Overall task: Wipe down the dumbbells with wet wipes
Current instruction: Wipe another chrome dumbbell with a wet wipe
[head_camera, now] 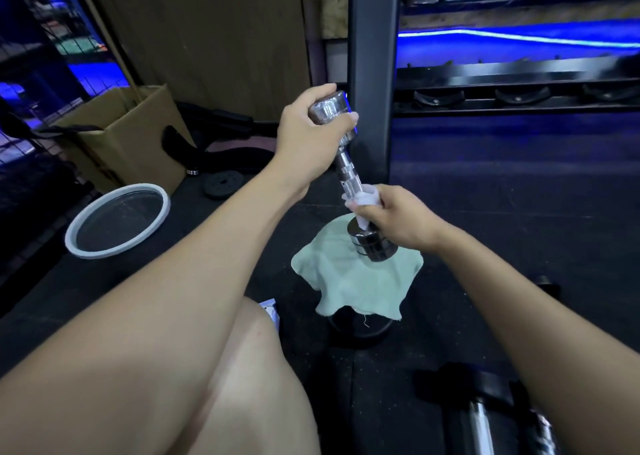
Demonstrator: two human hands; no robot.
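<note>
Head view, looking down at both forearms over a dark gym floor (485, 195). A chrome dumbbell (348, 174) stands tilted, its upper end leaning toward the left. The left hand (311, 136) grasps the upper head, fingers curled round it. The right hand (398, 219) grasps a white wet wipe (362, 200) wrapped round the lower part of the knurled handle, just above the lower head; the grip is clenched on wipe and handle together. The lower head rests on a pale green cloth (356, 281), which is draped over a dark round object (360, 333) standing on the floor; what that object is cannot be told.

To the left lie a round basin with a white rim (114, 253), a black weight plate (223, 184) and an open cardboard box (117, 139). A black upright post (372, 56) rises behind the dumbbell, with a dark rack (519, 98) extending to its right under a blue light strip. A second chrome handle (485, 427) shows at the lower right edge, partly hidden by the right forearm. A bare knee (249, 368) fills the lower centre, and a small white packet (270, 307) lies just beyond it.
</note>
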